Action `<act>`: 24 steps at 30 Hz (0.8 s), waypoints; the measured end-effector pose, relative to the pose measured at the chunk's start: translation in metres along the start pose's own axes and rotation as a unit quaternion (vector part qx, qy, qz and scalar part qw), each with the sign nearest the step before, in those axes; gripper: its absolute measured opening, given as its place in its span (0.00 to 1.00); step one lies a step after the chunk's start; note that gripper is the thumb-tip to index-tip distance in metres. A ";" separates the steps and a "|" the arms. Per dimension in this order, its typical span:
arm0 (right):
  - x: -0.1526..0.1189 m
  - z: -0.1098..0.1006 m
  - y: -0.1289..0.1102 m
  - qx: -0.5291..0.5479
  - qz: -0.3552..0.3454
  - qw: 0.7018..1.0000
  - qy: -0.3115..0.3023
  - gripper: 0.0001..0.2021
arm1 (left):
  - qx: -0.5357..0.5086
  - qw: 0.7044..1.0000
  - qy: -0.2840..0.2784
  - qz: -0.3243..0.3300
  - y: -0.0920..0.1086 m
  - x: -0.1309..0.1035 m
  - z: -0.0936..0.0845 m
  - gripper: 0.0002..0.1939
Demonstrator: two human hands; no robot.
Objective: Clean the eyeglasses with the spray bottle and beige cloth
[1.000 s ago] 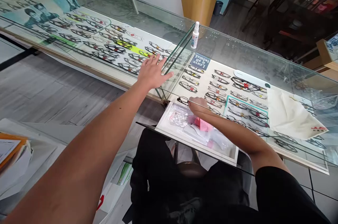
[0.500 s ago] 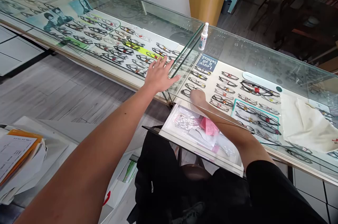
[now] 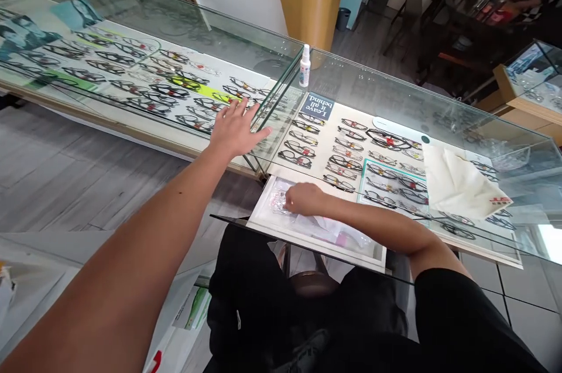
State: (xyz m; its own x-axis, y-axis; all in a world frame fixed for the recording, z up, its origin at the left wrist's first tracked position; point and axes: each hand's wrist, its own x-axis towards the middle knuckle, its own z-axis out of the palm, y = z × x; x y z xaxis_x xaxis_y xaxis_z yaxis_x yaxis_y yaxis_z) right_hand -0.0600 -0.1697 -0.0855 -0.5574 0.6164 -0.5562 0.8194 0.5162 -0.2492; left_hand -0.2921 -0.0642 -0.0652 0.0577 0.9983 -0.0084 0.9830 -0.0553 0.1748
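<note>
Right hand curled over the drawer, can't tell if gripping; clear plastic packets just off its nine o'clock, axis unclear; left hand, farther away, splayed on glass countertop.

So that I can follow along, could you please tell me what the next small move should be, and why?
I would probably have the right hand grasp the clear packets in the open drawer, since it is curled beside them; the left hand lies spread on the glass counter. Whether the right grips something is hidden.
</note>
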 end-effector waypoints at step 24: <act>-0.117 -0.094 0.208 -0.140 0.373 0.881 0.255 0.19 | -0.015 1.000 0.012 0.002 0.001 0.001 -0.001 0.50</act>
State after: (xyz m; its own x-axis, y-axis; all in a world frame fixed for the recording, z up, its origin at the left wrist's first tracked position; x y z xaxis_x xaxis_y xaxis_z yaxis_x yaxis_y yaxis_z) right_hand 0.1628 -0.0789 0.0024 0.0764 0.9964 -0.0356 0.9578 -0.0634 0.2802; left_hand -0.2915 -0.0628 -0.0637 0.0567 0.9983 0.0151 0.9772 -0.0586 0.2041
